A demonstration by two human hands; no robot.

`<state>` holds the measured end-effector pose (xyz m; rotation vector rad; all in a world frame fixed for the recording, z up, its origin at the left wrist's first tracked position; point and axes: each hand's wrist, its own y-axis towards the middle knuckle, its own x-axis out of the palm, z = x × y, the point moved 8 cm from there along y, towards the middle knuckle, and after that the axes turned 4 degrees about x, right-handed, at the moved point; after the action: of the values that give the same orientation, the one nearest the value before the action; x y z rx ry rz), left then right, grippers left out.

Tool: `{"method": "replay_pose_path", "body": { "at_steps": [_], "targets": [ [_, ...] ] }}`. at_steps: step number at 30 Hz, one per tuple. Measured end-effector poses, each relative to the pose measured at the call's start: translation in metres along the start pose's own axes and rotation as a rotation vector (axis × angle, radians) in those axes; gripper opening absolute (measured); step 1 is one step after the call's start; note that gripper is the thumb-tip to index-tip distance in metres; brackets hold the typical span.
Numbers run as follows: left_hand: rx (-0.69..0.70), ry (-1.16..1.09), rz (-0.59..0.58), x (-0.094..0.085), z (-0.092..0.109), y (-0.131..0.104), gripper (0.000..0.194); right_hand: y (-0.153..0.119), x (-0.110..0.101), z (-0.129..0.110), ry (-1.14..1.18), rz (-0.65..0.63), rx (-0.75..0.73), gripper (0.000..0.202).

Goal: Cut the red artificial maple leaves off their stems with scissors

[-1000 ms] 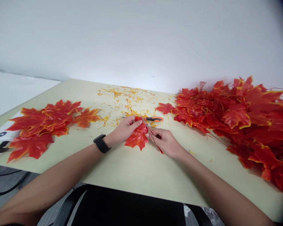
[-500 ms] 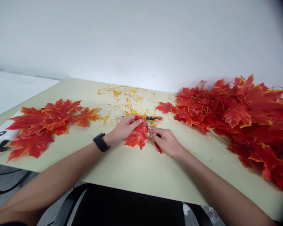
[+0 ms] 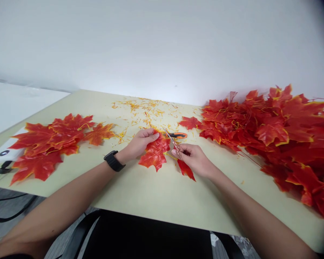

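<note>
Near the middle of the table, my left hand [image 3: 142, 143] pinches a red maple leaf [image 3: 154, 153] by its upper edge. My right hand [image 3: 191, 156] is closed around small scissors [image 3: 176, 144], whose blades point up and left, just right of the leaf. Another red leaf piece [image 3: 186, 170] shows below my right hand; whether the fingers hold it I cannot tell. A tool with an orange and black handle [image 3: 179, 135] lies on the table behind the scissors, its left end hidden by the leaf.
Several red leaves [image 3: 54, 135] lie at the left, partly over a white box [image 3: 2, 153] with a black cable. A large heap of red leaves [image 3: 272, 133] fills the right side. Yellow scraps [image 3: 148, 108] are scattered over the back of the table [image 3: 140, 201].
My left hand has moved slightly left with the leaf, which now shows more of its surface. The scissors have come away from the leaf's edge, and more of the lower red piece is visible.
</note>
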<state>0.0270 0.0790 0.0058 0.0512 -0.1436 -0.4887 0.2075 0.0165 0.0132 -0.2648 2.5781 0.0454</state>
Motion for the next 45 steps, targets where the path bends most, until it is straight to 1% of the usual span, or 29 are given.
{"method": "replay_pose_path", "body": {
  "at_steps": [7,14,19,23,29,35,38,45],
  "targets": [
    [-0.034,-0.013,-0.062,0.002,0.003,-0.004,0.035,-0.003,0.003,-0.004,0.029,-0.056,-0.002,0.058],
    [-0.039,-0.017,-0.116,0.004,0.004,-0.005,0.023,-0.006,0.006,-0.006,-0.045,-0.083,-0.015,0.057],
    [-0.106,-0.095,-0.16,0.011,0.002,-0.007,0.017,-0.006,0.008,-0.004,-0.042,-0.085,-0.009,0.055],
    [-0.102,-0.123,-0.194,0.017,0.006,-0.008,0.015,-0.005,0.009,-0.001,-0.028,-0.082,-0.004,0.048],
    [-0.116,-0.068,-0.18,0.015,0.004,-0.008,0.02,-0.005,0.01,0.002,-0.017,-0.102,0.003,0.044],
    [-0.074,-0.036,-0.227,0.012,0.0,-0.007,0.024,-0.005,0.008,0.0,-0.009,-0.082,0.001,0.043],
    [-0.05,-0.009,-0.23,0.01,-0.001,-0.005,0.025,-0.004,0.007,0.001,-0.013,-0.074,-0.009,0.043],
    [0.03,0.05,-0.146,0.006,0.009,-0.003,0.029,-0.001,0.008,0.011,0.012,-0.076,-0.01,0.044]
  ]
}}
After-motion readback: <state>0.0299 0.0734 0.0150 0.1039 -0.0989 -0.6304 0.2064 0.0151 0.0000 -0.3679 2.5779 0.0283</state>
